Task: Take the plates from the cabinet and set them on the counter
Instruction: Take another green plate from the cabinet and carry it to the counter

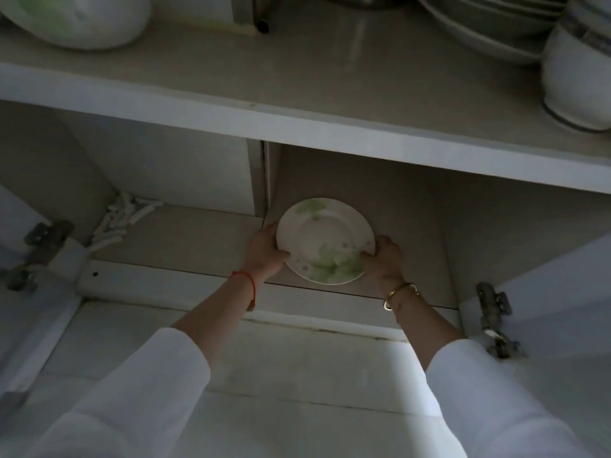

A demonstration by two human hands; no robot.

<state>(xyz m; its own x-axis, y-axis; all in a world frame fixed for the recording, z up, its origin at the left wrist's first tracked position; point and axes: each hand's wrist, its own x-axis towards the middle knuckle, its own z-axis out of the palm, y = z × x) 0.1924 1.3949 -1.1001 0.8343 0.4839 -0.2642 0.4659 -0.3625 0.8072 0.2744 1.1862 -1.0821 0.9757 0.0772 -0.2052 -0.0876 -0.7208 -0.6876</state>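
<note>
A white plate (325,240) with green leaf patterns sits low in the open cabinet, on the bottom shelf (198,236) at its right half. My left hand (264,251) grips the plate's left rim, its thumb over the edge. My right hand (385,257) grips the lower right rim. Both arms reach up into the cabinet in white sleeves. Whether the plate touches the shelf or is lifted a little I cannot tell.
The upper shelf (297,90) carries a white bowl with green marks (76,18) at left, stacked plates (489,21) and stacked striped bowls (578,71) at right. White spoons (122,216) lie at the bottom shelf's left. Door hinges (494,319) flank the opening.
</note>
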